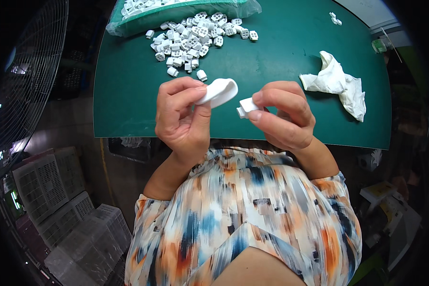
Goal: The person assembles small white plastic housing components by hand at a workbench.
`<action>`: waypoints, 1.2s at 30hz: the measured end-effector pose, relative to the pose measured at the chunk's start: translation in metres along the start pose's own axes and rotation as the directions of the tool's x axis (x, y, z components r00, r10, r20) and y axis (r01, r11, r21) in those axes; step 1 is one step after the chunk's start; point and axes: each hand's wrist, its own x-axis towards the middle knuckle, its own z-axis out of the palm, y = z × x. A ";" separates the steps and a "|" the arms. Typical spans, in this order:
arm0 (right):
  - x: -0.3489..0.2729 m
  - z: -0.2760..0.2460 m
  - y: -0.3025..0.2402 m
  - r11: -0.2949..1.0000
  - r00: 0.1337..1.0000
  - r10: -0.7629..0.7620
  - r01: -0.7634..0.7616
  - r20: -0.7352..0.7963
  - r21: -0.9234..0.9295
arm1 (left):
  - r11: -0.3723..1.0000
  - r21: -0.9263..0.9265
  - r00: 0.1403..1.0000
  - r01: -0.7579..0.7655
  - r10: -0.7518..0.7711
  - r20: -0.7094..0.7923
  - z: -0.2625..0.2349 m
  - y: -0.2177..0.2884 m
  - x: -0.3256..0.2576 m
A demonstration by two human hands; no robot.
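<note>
Above the near edge of the green table, my left hand [185, 112] pinches a white, smooth, oval hollow plastic piece [220, 92] between thumb and fingers, its opening turned to the right. A short gap away, my right hand [286, 113] grips a small white plastic block [247, 107] with a narrower stepped end pointing left. The two pieces do not touch. Beyond my hands lies a loose pile of similar small white blocks [190, 40], many showing several square holes in one face. One such block [201, 75] lies just past my left fingertips.
A green tray lined with clear plastic [176, 15] stands at the far left, holding more white pieces. A crumpled white cloth [333, 83] lies on the table [271, 62] at right. A large fan [28, 71] and stacked crates [47, 186] are at left.
</note>
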 end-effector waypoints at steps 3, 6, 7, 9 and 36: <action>0.005 0.001 -0.004 0.997 0.997 0.073 -0.074 0.034 0.026 | 0.994 0.098 0.999 -0.044 0.042 0.026 0.003 0.006 0.003; 0.008 0.002 -0.006 0.986 0.985 0.160 -0.163 0.069 0.039 | 0.993 0.119 0.998 -0.017 0.011 0.057 0.004 0.010 0.005; 0.008 0.001 -0.005 0.987 0.985 0.156 -0.159 0.068 0.038 | 0.993 0.115 0.996 -0.012 0.002 0.087 0.005 0.011 0.005; 0.006 -0.001 -0.003 0.979 0.973 0.193 -0.200 0.125 0.044 | 0.993 0.114 0.993 -0.008 -0.005 0.115 0.008 0.011 0.004; 0.005 0.004 -0.010 0.994 0.996 0.093 -0.092 -0.010 0.059 | 0.870 0.079 0.842 -0.487 0.444 0.307 -0.003 0.007 0.016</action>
